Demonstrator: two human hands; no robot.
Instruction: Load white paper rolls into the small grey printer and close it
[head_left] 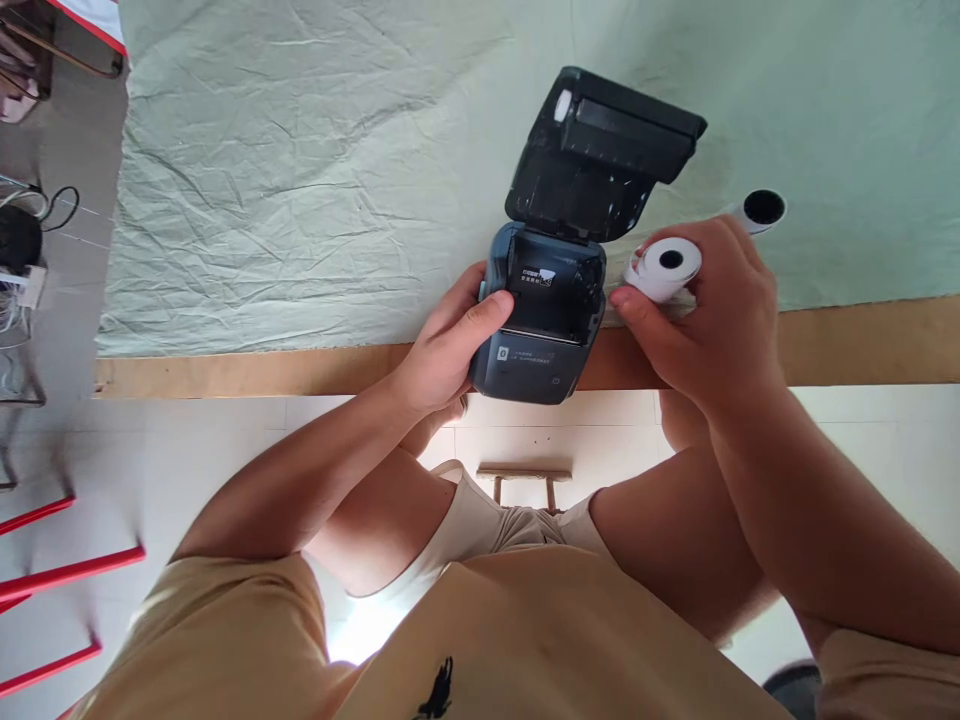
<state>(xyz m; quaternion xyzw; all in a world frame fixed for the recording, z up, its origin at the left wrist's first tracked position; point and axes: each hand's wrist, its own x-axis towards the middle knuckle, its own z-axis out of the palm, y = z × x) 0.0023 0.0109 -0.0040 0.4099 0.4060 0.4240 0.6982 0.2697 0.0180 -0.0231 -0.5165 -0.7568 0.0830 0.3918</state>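
Note:
A dark portable label printer (534,365) sits at the table's front edge, its lid (600,150) swung up and back, so the hollow paper bay faces me. My left hand (457,335) grips the printer's left side, with the thumb over the rim of the bay. Just right of the printer, my right hand (712,310) holds a white paper roll (667,265) between thumb and fingers, its dark core hole facing up. The roll is apart from the printer. Behind my right hand lies a second white roll (780,212) with a wide black core, partly hidden by the hand.
A wrinkled pale green cloth (300,180) covers the table, leaving a brown front edge (247,373) bare. Below are a small wooden stool (525,473) and the pale floor. Red metal bars (75,573) and cables (22,290) are at the left.

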